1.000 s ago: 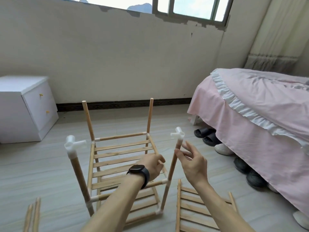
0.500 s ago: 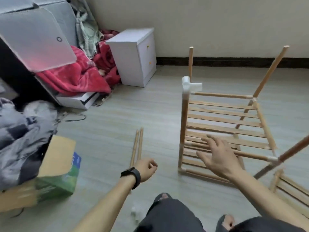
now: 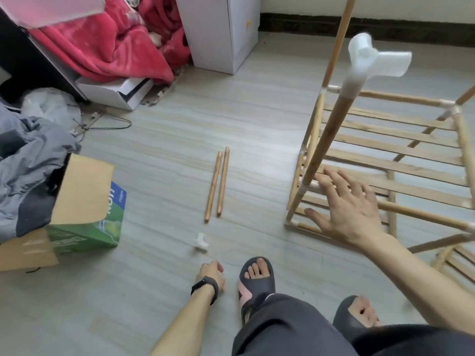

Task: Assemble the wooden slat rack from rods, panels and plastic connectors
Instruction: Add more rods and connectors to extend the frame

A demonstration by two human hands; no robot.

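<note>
One half-built rack (image 3: 398, 150) takes up the right of the floor (image 3: 257, 119), slats level, its near-left rod leaning up toward the camera with a white three-way connector (image 3: 365, 62) capped on its tip. It looks light but loose in its joints, so I would steady it by a rod close to a joint. The thin slats are a worse hold, since they could flex or pop from their sockets. A spare panel (image 3: 457, 263) lies at the lower right, partly out of view. The right hand (image 3: 352, 214) is spread flat and released in front of the rack's near-left corner, gripping nothing; whether it touches the wood I cannot tell. Two loose rods (image 3: 218, 183) lie side by side mid-floor, well apart from the rack; stiff, smooth and light, they should lift easily at the middle. The left hand (image 3: 212, 272) is low to the floor with fingers curled, and I cannot tell if it holds anything. Just beyond it lies a loose connector (image 3: 201, 242), small, hard and likely slippery plastic, best pinched by one of its arms.
</note>
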